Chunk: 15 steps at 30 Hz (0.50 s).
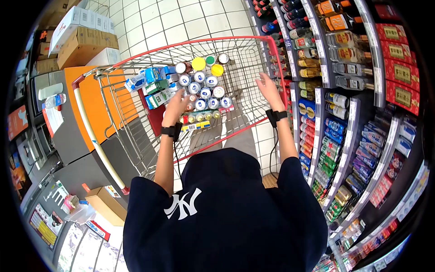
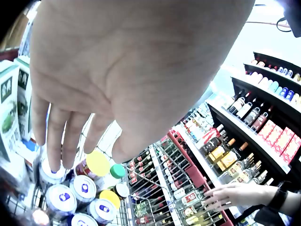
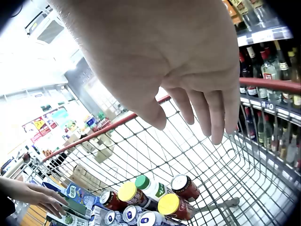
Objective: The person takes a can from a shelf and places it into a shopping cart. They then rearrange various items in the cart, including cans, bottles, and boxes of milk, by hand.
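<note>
My left hand (image 1: 176, 108) hovers with straight, relaxed fingers over the left side of a group of silver cans (image 1: 199, 78) inside the cart. In the left wrist view its fingers hang above a can (image 2: 61, 197). My right hand (image 1: 269, 90) is over the right part of the cart, near the red rim (image 1: 276, 56), fingers extended and holding nothing. Jars with yellow lids (image 1: 198, 63), one with a green lid (image 1: 210, 60) and dark cans stand behind the silver cans. Blue and green cartons (image 1: 156, 86) lie at the left; small bottles (image 1: 199, 117) lie in front.
Shelves of bottles (image 1: 344, 54) and cans (image 1: 328, 154) run along the right. An orange-topped counter (image 1: 97, 109) stands at the left, with cardboard boxes (image 1: 86, 47) beyond it. The cart's pale handle (image 1: 93, 136) is on the left, and tiled floor (image 1: 181, 22) lies ahead.
</note>
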Each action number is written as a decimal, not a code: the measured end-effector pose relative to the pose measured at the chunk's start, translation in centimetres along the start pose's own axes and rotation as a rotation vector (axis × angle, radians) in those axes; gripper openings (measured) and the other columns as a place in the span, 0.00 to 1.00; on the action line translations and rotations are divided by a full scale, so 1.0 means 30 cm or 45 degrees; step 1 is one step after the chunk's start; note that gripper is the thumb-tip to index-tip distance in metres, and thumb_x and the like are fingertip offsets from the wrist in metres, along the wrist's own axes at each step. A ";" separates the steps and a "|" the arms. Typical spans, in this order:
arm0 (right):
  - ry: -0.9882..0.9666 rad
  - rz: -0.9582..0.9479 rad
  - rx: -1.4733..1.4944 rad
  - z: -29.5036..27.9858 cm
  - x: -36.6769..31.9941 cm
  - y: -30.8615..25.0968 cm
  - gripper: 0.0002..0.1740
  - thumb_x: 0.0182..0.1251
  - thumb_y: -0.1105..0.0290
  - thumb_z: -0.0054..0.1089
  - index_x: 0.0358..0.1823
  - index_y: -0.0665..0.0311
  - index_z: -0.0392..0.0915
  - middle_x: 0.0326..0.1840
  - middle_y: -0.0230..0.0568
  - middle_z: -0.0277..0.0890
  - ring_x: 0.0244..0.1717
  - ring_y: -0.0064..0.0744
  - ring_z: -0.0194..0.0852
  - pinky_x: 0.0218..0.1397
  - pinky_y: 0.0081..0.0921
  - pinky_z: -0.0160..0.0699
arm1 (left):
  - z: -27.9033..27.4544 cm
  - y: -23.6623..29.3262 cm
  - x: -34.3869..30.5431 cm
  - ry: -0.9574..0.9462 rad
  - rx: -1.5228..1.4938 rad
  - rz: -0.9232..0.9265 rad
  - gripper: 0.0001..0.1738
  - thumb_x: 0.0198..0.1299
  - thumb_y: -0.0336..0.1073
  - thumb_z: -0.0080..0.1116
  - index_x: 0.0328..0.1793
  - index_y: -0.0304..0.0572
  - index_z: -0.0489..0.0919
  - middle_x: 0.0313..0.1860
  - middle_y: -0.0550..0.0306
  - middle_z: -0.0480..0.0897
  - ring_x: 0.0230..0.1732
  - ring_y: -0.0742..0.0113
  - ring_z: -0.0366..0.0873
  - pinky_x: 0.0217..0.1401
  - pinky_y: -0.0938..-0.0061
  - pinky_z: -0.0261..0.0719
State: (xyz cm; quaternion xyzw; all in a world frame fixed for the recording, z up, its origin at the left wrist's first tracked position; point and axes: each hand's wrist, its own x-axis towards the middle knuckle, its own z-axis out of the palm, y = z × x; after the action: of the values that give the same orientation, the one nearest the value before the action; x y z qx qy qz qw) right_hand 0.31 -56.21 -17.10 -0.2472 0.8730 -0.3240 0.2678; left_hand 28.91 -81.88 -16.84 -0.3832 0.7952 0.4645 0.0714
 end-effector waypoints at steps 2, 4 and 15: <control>0.037 -0.002 -0.027 -0.029 -0.081 0.018 0.25 0.67 0.59 0.55 0.59 0.68 0.71 0.52 0.62 0.76 0.53 0.58 0.77 0.55 0.42 0.75 | -0.030 -0.041 -0.007 0.056 0.043 0.001 0.23 0.65 0.41 0.54 0.62 0.35 0.71 0.40 0.39 0.83 0.43 0.52 0.82 0.45 0.64 0.77; 0.067 0.030 -0.016 -0.057 -0.172 0.000 0.25 0.67 0.59 0.55 0.59 0.68 0.71 0.52 0.62 0.77 0.52 0.58 0.77 0.55 0.42 0.75 | -0.068 -0.033 -0.028 0.095 0.106 0.027 0.23 0.65 0.41 0.53 0.62 0.35 0.71 0.41 0.39 0.83 0.43 0.51 0.82 0.45 0.64 0.77; 0.484 0.203 0.185 -0.304 -0.497 0.090 0.27 0.68 0.60 0.56 0.63 0.68 0.69 0.54 0.56 0.78 0.52 0.50 0.80 0.54 0.38 0.77 | -0.158 0.057 -0.205 0.163 0.061 -0.050 0.26 0.64 0.43 0.54 0.64 0.34 0.71 0.43 0.39 0.84 0.46 0.50 0.82 0.50 0.65 0.77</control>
State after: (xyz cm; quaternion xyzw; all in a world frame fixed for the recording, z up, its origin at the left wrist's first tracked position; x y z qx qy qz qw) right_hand 4.84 -41.42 -8.51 -0.0920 0.8990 -0.4046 0.1403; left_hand 33.20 -81.82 -10.14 -0.4257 0.8014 0.4185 0.0388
